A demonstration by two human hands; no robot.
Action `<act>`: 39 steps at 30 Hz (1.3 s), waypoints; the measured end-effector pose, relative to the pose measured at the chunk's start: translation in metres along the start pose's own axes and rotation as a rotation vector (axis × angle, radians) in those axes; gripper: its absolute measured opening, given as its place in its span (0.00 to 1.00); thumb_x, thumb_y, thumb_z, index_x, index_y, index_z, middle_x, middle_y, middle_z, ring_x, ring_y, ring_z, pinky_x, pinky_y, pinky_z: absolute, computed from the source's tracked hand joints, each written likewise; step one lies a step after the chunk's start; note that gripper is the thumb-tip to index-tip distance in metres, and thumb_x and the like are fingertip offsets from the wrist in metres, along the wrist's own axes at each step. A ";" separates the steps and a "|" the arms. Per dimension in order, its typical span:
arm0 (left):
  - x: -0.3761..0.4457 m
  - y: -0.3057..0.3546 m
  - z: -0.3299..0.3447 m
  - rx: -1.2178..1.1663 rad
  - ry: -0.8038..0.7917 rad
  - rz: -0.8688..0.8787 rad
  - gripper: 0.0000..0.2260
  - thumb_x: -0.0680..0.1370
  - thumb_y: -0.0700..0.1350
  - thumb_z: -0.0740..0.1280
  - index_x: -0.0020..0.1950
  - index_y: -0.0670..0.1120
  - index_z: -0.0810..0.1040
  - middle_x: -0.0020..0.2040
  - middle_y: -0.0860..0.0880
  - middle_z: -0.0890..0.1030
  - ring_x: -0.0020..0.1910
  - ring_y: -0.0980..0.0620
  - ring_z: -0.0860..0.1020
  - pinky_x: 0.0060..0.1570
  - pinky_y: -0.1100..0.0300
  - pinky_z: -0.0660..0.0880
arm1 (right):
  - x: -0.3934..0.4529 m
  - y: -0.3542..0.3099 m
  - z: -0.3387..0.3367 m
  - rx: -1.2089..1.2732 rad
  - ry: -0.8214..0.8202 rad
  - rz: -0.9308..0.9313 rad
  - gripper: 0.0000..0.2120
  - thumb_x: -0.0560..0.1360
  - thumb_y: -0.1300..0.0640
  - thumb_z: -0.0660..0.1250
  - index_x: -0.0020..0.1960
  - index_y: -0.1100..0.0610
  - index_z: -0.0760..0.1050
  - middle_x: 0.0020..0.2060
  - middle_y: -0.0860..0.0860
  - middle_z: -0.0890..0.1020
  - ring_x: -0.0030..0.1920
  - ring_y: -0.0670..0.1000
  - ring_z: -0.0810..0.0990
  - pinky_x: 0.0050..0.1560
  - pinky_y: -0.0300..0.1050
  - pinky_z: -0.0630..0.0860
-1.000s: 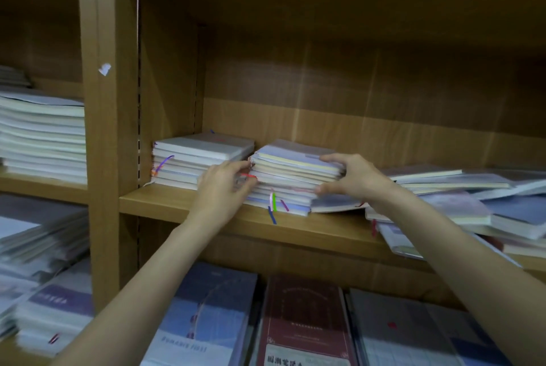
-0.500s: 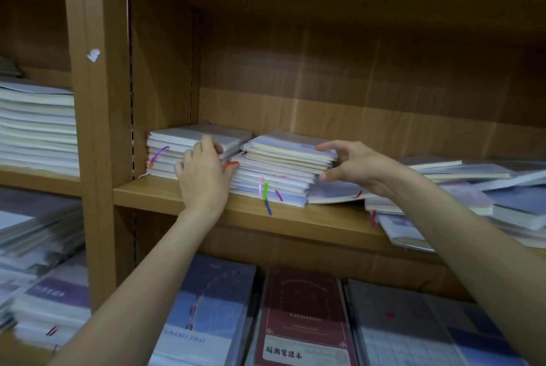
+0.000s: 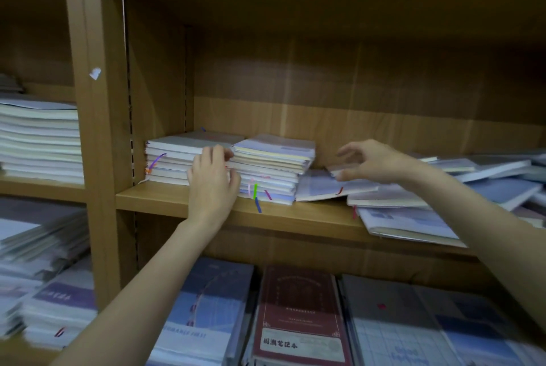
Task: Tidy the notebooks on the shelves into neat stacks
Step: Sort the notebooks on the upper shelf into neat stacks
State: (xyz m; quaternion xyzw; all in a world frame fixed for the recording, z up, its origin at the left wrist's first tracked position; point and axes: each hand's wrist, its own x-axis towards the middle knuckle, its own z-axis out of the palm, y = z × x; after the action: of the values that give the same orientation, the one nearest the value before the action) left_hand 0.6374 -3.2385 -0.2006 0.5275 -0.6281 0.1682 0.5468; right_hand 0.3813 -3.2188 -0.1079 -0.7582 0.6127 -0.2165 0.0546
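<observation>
left hand flat against notebook stack

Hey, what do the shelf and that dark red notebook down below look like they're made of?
The shelf looks like wood-grain laminate board, matte: regular streaked grain and a flat front edge, though solid wood can't be ruled out. The dark red notebook seems a paper book with a slightly glossy card or leather-look cover, with faint printed ornament and a pale label.

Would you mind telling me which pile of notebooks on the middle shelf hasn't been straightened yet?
The sprawled pile on the right, under the right hand; its notebooks lie fanned and askew, while the two stacks by the left hand are squared.
</observation>
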 end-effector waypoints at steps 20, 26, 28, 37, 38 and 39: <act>0.002 0.034 0.015 0.251 -0.400 0.285 0.31 0.74 0.54 0.65 0.73 0.62 0.54 0.75 0.56 0.56 0.74 0.52 0.53 0.69 0.53 0.52 | -0.004 -0.010 0.050 -0.569 0.088 0.099 0.15 0.76 0.63 0.59 0.61 0.55 0.72 0.60 0.55 0.73 0.64 0.60 0.71 0.61 0.59 0.66; 0.008 0.031 0.010 0.246 -0.478 0.260 0.33 0.74 0.57 0.66 0.73 0.64 0.52 0.74 0.54 0.56 0.73 0.51 0.54 0.71 0.48 0.52 | -0.009 0.003 0.035 -0.295 0.342 0.068 0.08 0.76 0.60 0.61 0.53 0.55 0.77 0.49 0.56 0.81 0.52 0.59 0.78 0.48 0.50 0.73; 0.008 0.031 0.009 0.254 -0.477 0.252 0.33 0.74 0.57 0.66 0.73 0.64 0.51 0.74 0.53 0.55 0.73 0.51 0.53 0.72 0.48 0.53 | -0.013 0.010 0.020 -0.258 0.407 0.003 0.08 0.77 0.58 0.62 0.52 0.53 0.79 0.49 0.56 0.81 0.52 0.60 0.78 0.48 0.51 0.74; -0.013 0.049 0.013 0.210 -0.347 0.167 0.30 0.75 0.45 0.63 0.75 0.58 0.55 0.76 0.50 0.56 0.75 0.49 0.53 0.69 0.48 0.56 | -0.051 0.027 -0.042 -0.154 0.828 -0.046 0.11 0.79 0.53 0.61 0.59 0.53 0.76 0.52 0.56 0.81 0.53 0.62 0.77 0.44 0.49 0.70; -0.018 0.052 0.013 0.169 -0.315 0.143 0.30 0.75 0.43 0.63 0.74 0.55 0.58 0.75 0.48 0.58 0.74 0.47 0.56 0.68 0.48 0.58 | -0.052 0.025 -0.047 -0.155 0.869 -0.063 0.11 0.79 0.53 0.60 0.59 0.54 0.76 0.52 0.56 0.81 0.53 0.61 0.76 0.44 0.49 0.70; -0.021 0.054 0.013 0.117 -0.277 0.124 0.29 0.73 0.41 0.64 0.73 0.53 0.62 0.73 0.46 0.62 0.72 0.44 0.60 0.65 0.47 0.61 | -0.053 0.023 -0.053 -0.151 0.912 -0.080 0.11 0.79 0.54 0.60 0.58 0.54 0.76 0.51 0.56 0.81 0.52 0.61 0.77 0.44 0.50 0.70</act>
State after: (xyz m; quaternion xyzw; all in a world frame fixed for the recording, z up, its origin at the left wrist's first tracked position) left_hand 0.5814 -3.2179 -0.2039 0.5368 -0.7179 0.1635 0.4119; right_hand 0.3312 -3.1638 -0.0819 -0.6106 0.5583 -0.4844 -0.2842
